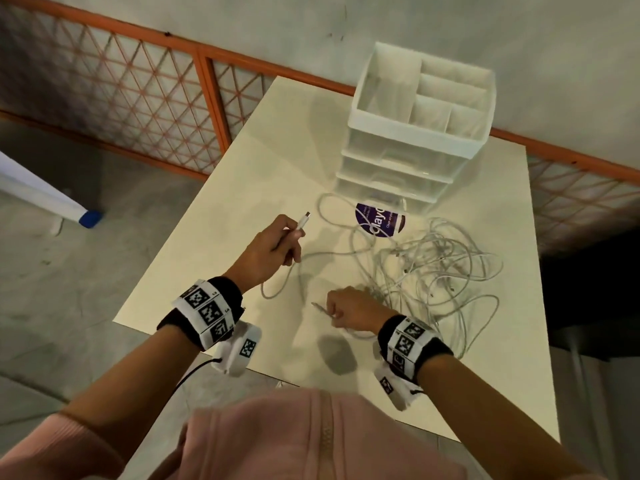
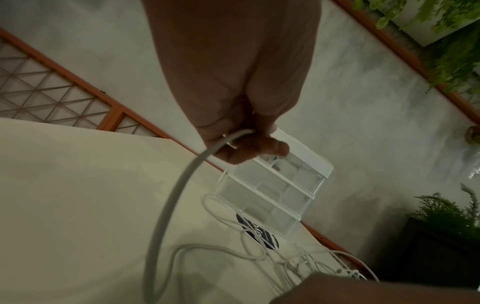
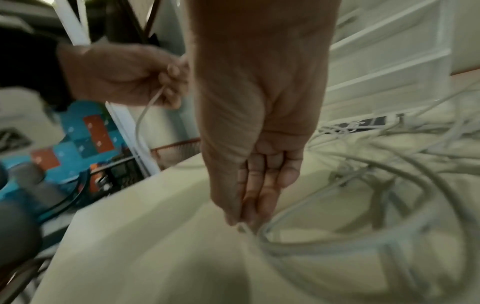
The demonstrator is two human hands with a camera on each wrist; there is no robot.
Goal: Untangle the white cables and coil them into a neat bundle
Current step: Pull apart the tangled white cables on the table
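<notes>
While the left hand (image 1: 273, 244) grips a raised cable end (image 1: 302, 223), the right hand (image 1: 349, 308) pinches another (image 1: 320, 309).

I see the thin white charging cables (image 1: 433, 268) heaped in a loose tangle on the pale desk (image 1: 214, 237) — loops overlapping, small plugs scattered within. One strand runs out leftward and rises off the desk, its white connector end (image 1: 303, 221) lifted clear.

Dim overhead light, soft shadows, blurry wide-angle edges
</notes>
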